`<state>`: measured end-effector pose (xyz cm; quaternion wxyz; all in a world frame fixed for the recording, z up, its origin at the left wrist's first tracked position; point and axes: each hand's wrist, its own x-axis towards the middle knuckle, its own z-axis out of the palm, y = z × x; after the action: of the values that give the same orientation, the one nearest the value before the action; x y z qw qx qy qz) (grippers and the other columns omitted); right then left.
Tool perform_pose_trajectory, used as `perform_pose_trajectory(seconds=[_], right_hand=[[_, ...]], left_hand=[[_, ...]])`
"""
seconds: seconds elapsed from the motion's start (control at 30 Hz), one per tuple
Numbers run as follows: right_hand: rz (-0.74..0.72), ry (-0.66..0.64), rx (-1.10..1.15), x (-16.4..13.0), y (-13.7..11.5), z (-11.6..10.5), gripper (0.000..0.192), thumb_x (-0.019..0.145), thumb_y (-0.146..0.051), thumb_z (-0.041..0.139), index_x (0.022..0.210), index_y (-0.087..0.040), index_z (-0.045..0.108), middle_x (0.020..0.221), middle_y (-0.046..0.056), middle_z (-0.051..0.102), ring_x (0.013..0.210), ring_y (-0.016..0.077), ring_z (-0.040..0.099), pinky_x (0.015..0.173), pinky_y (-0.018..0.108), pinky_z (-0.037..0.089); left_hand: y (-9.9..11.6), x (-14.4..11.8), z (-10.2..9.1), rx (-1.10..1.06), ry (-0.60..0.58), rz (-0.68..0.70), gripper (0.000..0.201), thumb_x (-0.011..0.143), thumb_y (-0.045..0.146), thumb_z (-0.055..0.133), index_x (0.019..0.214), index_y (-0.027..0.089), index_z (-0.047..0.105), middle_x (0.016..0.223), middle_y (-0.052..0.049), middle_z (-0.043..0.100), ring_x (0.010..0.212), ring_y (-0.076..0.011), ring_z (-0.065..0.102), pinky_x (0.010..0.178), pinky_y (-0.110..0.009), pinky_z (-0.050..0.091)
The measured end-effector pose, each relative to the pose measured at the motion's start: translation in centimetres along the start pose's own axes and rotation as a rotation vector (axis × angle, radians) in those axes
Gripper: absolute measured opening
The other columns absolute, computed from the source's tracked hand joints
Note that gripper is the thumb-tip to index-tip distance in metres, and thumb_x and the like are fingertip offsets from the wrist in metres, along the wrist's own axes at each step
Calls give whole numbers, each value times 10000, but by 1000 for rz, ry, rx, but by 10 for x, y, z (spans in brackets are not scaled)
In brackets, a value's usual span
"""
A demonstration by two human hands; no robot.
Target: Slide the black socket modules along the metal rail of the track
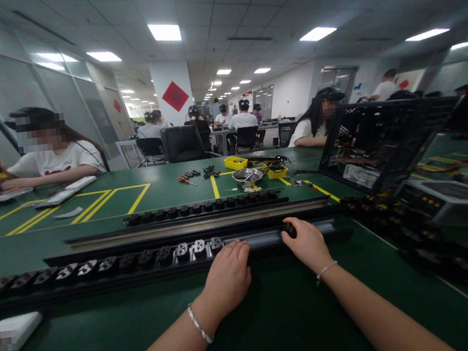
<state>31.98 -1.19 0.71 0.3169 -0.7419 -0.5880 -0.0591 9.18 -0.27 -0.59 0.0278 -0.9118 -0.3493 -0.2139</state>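
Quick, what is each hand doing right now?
Left hand: curled, resting on the long black rail, holding nothing visible.
Right hand: pinching a small black part at the rail.

Assembly workshop: long green worktables (277,328), yellow floor-style markings, seated workers (52,157), open computer case (382,141), ceiling panels.

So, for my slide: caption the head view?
Both hands rest on a long black socket strip on a green table.

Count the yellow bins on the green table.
2: one yellow bin sits left of the metal bowl, the other yellow bin right of it, partly behind cables; more may be hidden.
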Motion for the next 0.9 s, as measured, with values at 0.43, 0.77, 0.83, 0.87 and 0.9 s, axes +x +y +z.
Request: perform_pose_trajectory(seconds=[0.43,0.77,0.83,0.87,0.9], right_hand=[[6,-12,-22,2,6,-1,314,777,-304,496,1044,-190,617,1024,84,657,1037,234,557,929,387,374],[27,-48,-45,5,14,-7,330,783,-299,486,1060,-179,618,1031,83,658,994,233,577,903,380,396],[35,-61,-49,5,14,-9,332,786,-298,484,1064,-178,619,1043,84,656,1008,236,574,909,378,395],[41,-67,-48,6,13,-10,332,788,-295,483,1067,-180,619,1046,84,655,1014,237,572,912,378,395],[48,-72,-44,6,13,-10,332,789,-292,482,1070,-182,619,1048,83,654,1017,237,571,913,379,395]], left_hand=[[0,1,-1,2,-4,-10,422,810,165,503,1230,140,473,1286,-114,553,1223,-237,476,1057,-397,357],[-1,1,2,9,5,1,434,793,155,522,1224,140,480,1289,-108,552,1217,-237,480,1069,-386,352],[0,1,1,14,-2,2,432,795,156,521,1224,132,484,1289,-111,552,1218,-237,478,1073,-382,347],[0,1,0,17,-7,0,429,798,158,518,1224,128,485,1289,-113,552,1220,-239,477,1074,-382,347],[0,1,-1,20,-13,-1,425,801,160,515,1224,126,487,1289,-114,552,1219,-240,477,1074,-383,347]])
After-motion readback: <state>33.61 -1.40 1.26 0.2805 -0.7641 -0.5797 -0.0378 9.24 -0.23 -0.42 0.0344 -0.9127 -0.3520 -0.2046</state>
